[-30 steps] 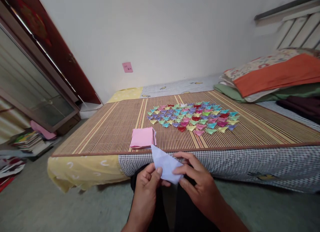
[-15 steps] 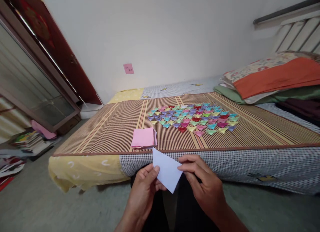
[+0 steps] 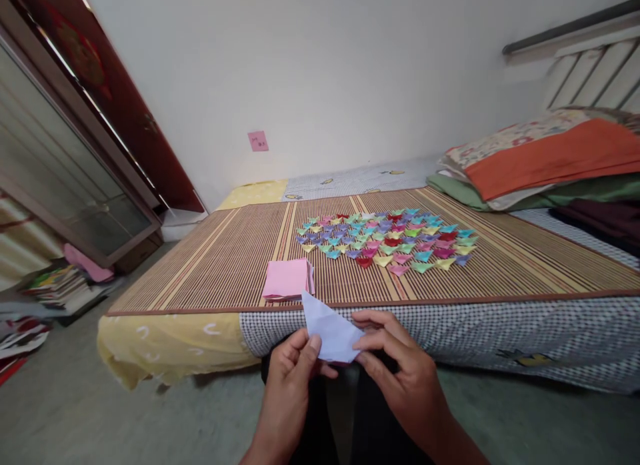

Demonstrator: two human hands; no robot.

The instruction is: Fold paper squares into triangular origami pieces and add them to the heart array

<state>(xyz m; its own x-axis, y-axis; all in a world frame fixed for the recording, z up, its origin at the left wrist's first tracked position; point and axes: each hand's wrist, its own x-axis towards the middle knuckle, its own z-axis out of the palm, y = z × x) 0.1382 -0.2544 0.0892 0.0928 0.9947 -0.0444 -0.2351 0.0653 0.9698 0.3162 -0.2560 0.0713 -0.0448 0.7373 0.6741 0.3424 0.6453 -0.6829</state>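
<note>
A pale blue sheet of folded paper (image 3: 330,333) is held between my two hands, just in front of the bed's edge. My left hand (image 3: 293,371) pinches its left side, thumb on top and fingers underneath. At the right corner, the thumb and fingers of my right hand (image 3: 400,365) close on the paper. Beyond it lies a stack of pink square paper (image 3: 286,279) on the striped mat. Rows of small folded paper boats (image 3: 385,241) in many colours spread over the mat to the right of the stack.
The striped mat (image 3: 215,251) covers the bed, with a checked sheet (image 3: 480,331) hanging over its front edge. Folded bedding (image 3: 555,151) is piled at the right. A pink note (image 3: 258,141) is on the wall. Books (image 3: 57,285) lie at the far left.
The paper's lower corner, which pointed down before, is now folded up or turned under, leaving a flatter lower edge. Both hands keep hold of the paper and have shifted slightly.
</note>
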